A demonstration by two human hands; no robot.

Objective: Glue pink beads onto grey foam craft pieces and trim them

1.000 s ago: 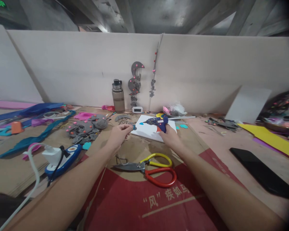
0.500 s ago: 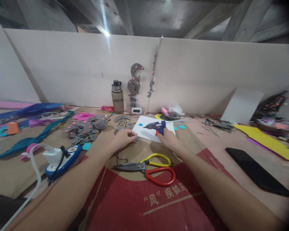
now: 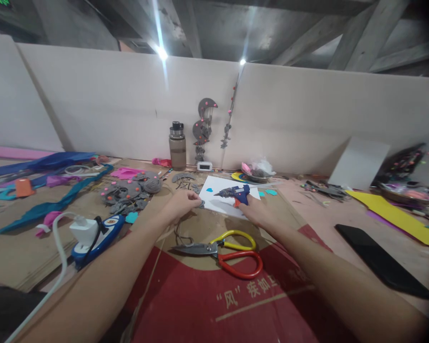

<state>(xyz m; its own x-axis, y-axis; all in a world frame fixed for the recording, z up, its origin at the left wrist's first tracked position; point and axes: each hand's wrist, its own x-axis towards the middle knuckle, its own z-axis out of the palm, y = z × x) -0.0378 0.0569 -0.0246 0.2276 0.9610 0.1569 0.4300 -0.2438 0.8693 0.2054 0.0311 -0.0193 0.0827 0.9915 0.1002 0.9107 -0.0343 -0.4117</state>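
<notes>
My right hand (image 3: 252, 209) is wrapped round a dark blue glue gun (image 3: 238, 191), its nozzle pointing left above a white sheet (image 3: 218, 202). A small teal heart (image 3: 209, 189) lies on that sheet. Left of the sheet, my left hand (image 3: 186, 204) pinches a small grey piece (image 3: 201, 204) at its fingertips, near the sheet's edge. Scissors (image 3: 212, 248) with one yellow and one red handle lie nearer to me on the cardboard (image 3: 186, 305), blades pointing left. A grey cord (image 3: 181, 233) lies by the blades.
Grey felt pieces with pink balls (image 3: 123, 190) and a power strip (image 3: 100, 243) are at the left. A bottle (image 3: 178, 147) and a small clock (image 3: 204, 166) stand at the back. A phone (image 3: 379, 259) and yellow sheet (image 3: 396, 216) lie at the right.
The view has shifted slightly, so most things appear a little lower and further right. The glue gun looks sharper and slightly lower, still in my right hand. My left hand keeps its pinch.
</notes>
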